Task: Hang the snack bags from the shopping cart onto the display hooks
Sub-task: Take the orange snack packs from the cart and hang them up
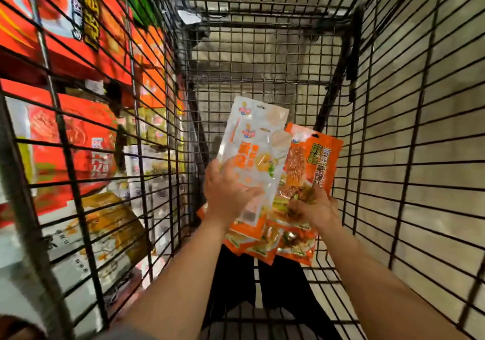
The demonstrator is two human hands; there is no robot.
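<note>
Left hand [231,192] grips white bags [253,150]; right hand [313,208] grips orange bags [312,161]; fanned stacks risk slipping into cart [262,51].

Two white snack bags [258,140], at least one orange snack bag [312,161], two hands, one shopping cart [393,130].

Your left hand [231,192] and right hand [313,210] are both bare, with no gloves, rings or watch showing. Your forearms are uncovered from wrist to the bottom of the view. At the lower left edge a grey sleeve [123,333] edge shows, blurred. Between your arms, dark trousers [236,282] are visible.
</note>
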